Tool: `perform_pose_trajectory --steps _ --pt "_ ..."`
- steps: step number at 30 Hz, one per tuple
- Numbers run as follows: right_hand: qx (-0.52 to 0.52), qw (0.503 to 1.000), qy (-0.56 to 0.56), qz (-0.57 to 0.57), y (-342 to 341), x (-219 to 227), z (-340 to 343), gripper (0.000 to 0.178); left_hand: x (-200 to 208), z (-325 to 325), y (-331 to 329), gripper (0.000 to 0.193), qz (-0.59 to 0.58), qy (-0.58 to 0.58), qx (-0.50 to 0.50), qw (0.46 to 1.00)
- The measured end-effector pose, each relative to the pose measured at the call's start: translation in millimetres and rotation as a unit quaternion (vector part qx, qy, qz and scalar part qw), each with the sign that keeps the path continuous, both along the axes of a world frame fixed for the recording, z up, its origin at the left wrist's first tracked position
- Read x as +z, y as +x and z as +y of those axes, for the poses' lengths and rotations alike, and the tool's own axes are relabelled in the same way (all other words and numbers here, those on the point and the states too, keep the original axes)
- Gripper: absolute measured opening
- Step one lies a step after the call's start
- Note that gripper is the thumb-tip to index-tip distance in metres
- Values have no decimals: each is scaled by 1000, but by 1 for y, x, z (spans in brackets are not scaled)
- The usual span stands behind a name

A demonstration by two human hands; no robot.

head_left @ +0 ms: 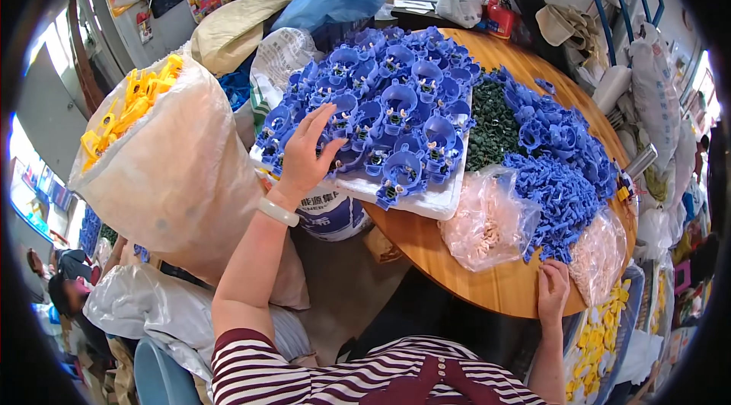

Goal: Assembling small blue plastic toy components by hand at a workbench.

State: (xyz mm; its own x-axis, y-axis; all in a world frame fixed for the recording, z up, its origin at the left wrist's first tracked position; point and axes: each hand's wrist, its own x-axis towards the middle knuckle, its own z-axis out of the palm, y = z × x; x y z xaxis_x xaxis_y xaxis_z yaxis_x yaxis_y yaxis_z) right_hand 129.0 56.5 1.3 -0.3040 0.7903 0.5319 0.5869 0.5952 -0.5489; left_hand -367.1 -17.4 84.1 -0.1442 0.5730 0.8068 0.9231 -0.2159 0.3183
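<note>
My left hand (308, 154) is at the left front edge of a white foam tray (434, 209), with its fingers stretched out and thumb apart, over or against the nearest blue plastic pieces. Blue cup-shaped plastic pieces (400, 165) with small black-and-white parts on them crowd the tray in a heap. My right hand (553, 291) rests at the front edge of the round wooden table (472, 287), its fingers curled together. Whatever those fingers hold, if anything, is too small to make out. Just beyond them lies a pile of small blue plastic parts (552, 196).
Dark green small parts (491, 127) lie between the tray and more blue parts. Clear bags of pale pink pieces (487, 226) (598, 253) sit on the table. At left stands a large sack (175, 176) of yellow parts (137, 104). Below right are yellow pieces (598, 344) in a bin.
</note>
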Motion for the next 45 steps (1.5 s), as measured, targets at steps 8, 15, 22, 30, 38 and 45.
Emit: perform_pose_trajectory --steps 8,15,22,30,38,45 --pt "35 999 -24 27 5 0 22 9 5 -20 73 25 -68 9 5 998" --pt "31 999 -20 -12 30 52 71 12 -20 -11 218 17 -74 -138 -243 957" --pt "46 991 88 -92 21 80 193 23 -64 7 318 22 -101 -182 -370 905" --pt "-14 974 129 -187 -32 70 309 43 -83 16 336 20 -180 -189 -374 890" --pt "37 980 34 -194 -35 88 301 48 -88 17 330 21 -168 -164 -371 898" --pt "165 979 -99 -61 -4 132 207 39 -86 20 323 18 -395 -246 -393 793"
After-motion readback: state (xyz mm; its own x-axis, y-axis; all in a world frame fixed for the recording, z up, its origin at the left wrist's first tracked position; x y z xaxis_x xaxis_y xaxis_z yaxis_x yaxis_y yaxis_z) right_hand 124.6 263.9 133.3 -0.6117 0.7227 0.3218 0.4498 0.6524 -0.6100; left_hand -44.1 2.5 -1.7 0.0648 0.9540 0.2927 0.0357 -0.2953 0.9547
